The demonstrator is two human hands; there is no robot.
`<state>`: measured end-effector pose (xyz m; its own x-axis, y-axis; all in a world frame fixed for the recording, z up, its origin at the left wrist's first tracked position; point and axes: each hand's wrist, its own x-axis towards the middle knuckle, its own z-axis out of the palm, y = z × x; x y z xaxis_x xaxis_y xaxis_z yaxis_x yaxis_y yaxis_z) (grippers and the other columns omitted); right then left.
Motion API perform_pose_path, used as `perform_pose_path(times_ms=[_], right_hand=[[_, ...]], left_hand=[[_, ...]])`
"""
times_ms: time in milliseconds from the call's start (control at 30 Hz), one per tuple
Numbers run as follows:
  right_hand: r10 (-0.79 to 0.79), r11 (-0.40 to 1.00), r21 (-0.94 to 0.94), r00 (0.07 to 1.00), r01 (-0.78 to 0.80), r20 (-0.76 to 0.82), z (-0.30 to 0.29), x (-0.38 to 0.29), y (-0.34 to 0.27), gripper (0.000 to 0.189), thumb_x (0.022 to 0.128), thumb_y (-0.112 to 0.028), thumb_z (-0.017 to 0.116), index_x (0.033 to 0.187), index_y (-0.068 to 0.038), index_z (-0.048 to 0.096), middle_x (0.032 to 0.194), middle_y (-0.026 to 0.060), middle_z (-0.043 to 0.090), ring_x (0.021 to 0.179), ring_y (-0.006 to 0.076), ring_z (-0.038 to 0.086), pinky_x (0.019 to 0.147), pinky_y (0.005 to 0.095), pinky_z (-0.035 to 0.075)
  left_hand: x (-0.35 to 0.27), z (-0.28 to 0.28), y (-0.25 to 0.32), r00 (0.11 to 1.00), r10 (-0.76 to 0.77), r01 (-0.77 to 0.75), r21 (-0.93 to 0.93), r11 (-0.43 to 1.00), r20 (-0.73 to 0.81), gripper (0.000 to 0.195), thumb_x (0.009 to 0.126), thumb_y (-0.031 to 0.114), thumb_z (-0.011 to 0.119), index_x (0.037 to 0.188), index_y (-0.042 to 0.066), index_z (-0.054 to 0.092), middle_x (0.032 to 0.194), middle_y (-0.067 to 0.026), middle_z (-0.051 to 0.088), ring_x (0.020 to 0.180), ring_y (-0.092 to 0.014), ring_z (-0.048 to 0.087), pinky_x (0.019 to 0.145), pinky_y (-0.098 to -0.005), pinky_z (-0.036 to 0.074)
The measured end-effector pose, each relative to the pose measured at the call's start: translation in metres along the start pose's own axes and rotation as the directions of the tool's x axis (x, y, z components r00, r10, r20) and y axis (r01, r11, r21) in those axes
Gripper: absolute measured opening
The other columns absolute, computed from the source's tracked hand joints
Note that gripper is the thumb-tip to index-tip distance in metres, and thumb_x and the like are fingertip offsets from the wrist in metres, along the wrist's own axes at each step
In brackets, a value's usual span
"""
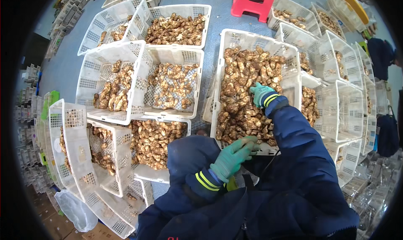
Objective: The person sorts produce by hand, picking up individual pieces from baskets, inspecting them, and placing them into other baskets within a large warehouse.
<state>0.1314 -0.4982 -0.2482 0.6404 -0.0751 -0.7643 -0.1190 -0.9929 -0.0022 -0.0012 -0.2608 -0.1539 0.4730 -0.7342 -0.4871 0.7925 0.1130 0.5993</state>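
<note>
Before me lies a large white plastic crate [218, 114] filled with knobbly brown-and-cream tubers or mushrooms [241, 82]; their exact kind is unclear. My right hand [262, 93], in a green knitted glove, reaches into the crate's right half, its fingertips down on the pile. Whether it grips a piece is hidden. My left hand [234, 158], gloved alike, hovers at the near edge of the crate, palm down and fingers extended together, with no piece visible in it. Both wrists show dark blue sleeves with yellow stripes.
More white crates with the same produce stand to the left [197, 82] and right [338, 114], some stacked at a tilt. A red plastic stool [239, 2] stands beyond the main crate. A clear plastic bag [77, 211] lies lower left. Another person [379, 59] is at the far right.
</note>
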Motion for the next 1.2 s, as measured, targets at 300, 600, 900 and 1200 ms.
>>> perform_pose_path(times_ms=[300,600,900,1200], right_hand=[[-0.422,-0.175,0.897,0.793,0.405,-0.440,-0.011,-0.146,0.021,0.051,0.074,0.002,0.046,0.124,-0.006,0.043,0.123,0.0079,0.047,0.073,0.0138,0.056,0.081,0.0365,0.053],[-0.109,-0.446,0.671,0.709,0.592,-0.697,0.037,-0.221,-0.071,0.060,0.073,0.004,0.051,0.130,-0.002,0.036,0.124,0.0142,0.047,0.093,0.0191,0.057,0.079,0.0279,0.049],[0.125,-0.161,0.676,0.695,0.719,-0.709,0.038,-0.249,-0.099,0.046,0.077,-0.001,0.055,0.121,-0.001,0.047,0.098,0.0027,0.057,0.071,0.0038,0.046,0.065,0.0177,0.040],[0.030,-0.852,0.297,0.607,0.431,-0.794,0.017,-0.271,-0.043,0.045,0.087,-0.021,0.051,0.125,0.002,0.042,0.112,0.0206,0.056,0.104,0.0368,0.055,0.097,0.0474,0.041]], left_hand=[[0.001,-0.007,-0.001,0.983,0.125,-0.136,-0.074,0.988,-0.134,0.051,0.090,0.038,0.053,0.127,0.004,0.043,0.111,-0.0090,0.056,0.095,-0.018,0.056,0.082,-0.0307,0.048],[-0.018,0.018,0.010,0.944,0.294,-0.200,-0.441,0.875,0.154,0.041,0.095,0.039,0.040,0.123,0.010,0.043,0.110,-0.0114,0.053,0.101,-0.026,0.055,0.082,-0.0440,0.052],[-0.008,-0.009,-0.013,0.914,0.364,-0.197,-0.586,0.786,0.180,0.033,0.094,0.027,0.045,0.125,0.014,0.044,0.117,-0.0127,0.053,0.104,-0.028,0.054,0.089,-0.0514,0.046],[-0.025,0.006,0.006,0.860,0.407,-0.209,-0.514,0.832,0.309,0.043,0.096,0.027,0.039,0.134,0.007,0.036,0.126,-0.0200,0.047,0.114,-0.035,0.049,0.096,-0.0487,0.042]])
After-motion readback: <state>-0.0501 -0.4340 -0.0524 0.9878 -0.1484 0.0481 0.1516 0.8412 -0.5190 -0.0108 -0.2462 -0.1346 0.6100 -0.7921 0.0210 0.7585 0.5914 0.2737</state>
